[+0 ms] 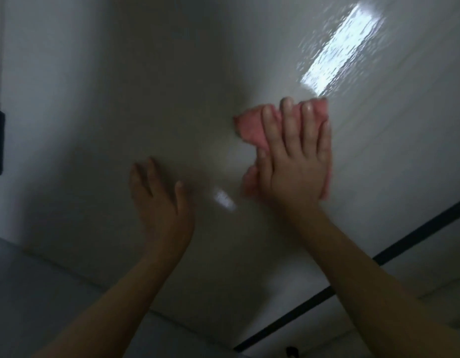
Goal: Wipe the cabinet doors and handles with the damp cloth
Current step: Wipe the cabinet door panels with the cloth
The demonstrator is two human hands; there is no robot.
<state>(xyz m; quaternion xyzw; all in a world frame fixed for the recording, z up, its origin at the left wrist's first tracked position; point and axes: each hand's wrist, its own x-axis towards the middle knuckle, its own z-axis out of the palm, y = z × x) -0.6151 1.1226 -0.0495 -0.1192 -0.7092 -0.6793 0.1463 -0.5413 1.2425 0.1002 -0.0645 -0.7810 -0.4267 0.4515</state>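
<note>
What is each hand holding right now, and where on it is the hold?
The right hand holds the pink cloth by pressing its middle flat against the cabinet door, fingers straight. The left hand holds nothing, open beside it.

the cabinet door [172,86] is showing a smooth, glossy pale finish, throwing back a bright streak of light near the top right and a smaller glint lower down. the pink cloth [249,127] is looking soft and slightly fuzzy, matt, bunching in folds. a dark seam [417,237] is looking matt black; its material is not telling.
</note>
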